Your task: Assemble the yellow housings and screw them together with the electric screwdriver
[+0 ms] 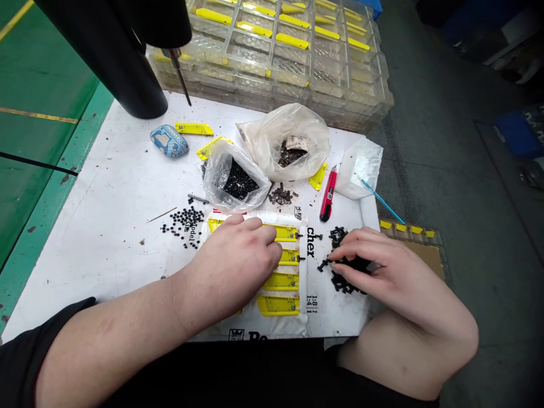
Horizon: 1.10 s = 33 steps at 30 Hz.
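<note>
My left hand (pixel 238 260) is closed over the yellow parts, its fingertips hidden beneath it; what it holds cannot be made out. Yellow parts (pixel 278 281) lie in a column on a printed sheet, and small black pieces stick out from the right ends of the upper two. To the right, my right hand (pixel 374 258) pinches a small black piece (pixel 325 263) between thumb and finger, at the left edge of a pile of black pieces (pixel 346 283). Small round black parts (pixel 187 221) are scattered left of my left hand.
Behind the hands stand a bag of black parts (pixel 240 181) and a bag of brown parts (pixel 293 150). A red cutter (pixel 328 195) lies right of them. A black tool with a thin bit (pixel 182 76) hangs at upper left. Clear trays (pixel 272 62) stand at the back.
</note>
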Tool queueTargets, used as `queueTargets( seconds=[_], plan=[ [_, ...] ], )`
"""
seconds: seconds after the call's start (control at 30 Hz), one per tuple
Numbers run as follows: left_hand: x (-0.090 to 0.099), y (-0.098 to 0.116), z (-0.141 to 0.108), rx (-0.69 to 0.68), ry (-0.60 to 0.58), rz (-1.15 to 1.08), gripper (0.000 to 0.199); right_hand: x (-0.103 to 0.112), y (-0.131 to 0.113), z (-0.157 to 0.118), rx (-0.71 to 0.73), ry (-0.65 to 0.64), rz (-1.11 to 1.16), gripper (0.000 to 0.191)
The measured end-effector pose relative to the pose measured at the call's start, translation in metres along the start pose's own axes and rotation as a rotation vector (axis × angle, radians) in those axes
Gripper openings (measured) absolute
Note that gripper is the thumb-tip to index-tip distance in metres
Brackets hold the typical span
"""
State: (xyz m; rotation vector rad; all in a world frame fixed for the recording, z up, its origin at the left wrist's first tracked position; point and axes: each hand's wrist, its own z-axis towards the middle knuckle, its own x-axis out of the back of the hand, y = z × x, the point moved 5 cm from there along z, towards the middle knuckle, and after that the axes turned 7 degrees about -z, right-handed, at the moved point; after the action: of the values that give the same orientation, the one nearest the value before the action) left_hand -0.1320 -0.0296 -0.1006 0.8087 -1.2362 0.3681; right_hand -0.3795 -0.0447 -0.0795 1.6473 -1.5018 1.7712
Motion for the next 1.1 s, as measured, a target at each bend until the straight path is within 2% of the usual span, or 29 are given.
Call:
queueTargets(
  seconds=[0.2,0.37,0.53,0.73,0.8,0.93,1.1],
  plan=[
    [0.001,0.001,0.0,-0.003,0.011,0.01,0.018,-0.018,0.003,0.0,-0.038,-0.122,-0.033,0.012],
    [-0.001,-0.001,0.001,0.011,-0.011,0.002,0.018,-0.025,0.004,0.003,-0.054,-0.14,-0.059,0.018],
    [0.0,-0.001,0.001,-0.003,0.017,0.022,0.018,-0.02,0.002,0.006,-0.03,-0.081,-0.057,0.016],
    [0.005,0.001,0.002,0.002,0.016,0.005,0.022,0.0,-0.008,0.001,-0.008,0.127,0.035,0.009],
    [0.009,0.003,0.002,0.001,0.021,-0.019,0.023,0.001,-0.012,0.001,0.014,0.133,0.081,0.008],
    [0.014,0.007,0.001,-0.028,0.018,-0.069,0.024,-0.006,-0.016,0.006,0.01,0.066,0.136,0.007],
    [0.011,0.014,0.002,-0.142,-0.048,-0.094,0.021,-0.006,-0.034,0.007,0.14,0.198,0.077,0.013]
  ],
)
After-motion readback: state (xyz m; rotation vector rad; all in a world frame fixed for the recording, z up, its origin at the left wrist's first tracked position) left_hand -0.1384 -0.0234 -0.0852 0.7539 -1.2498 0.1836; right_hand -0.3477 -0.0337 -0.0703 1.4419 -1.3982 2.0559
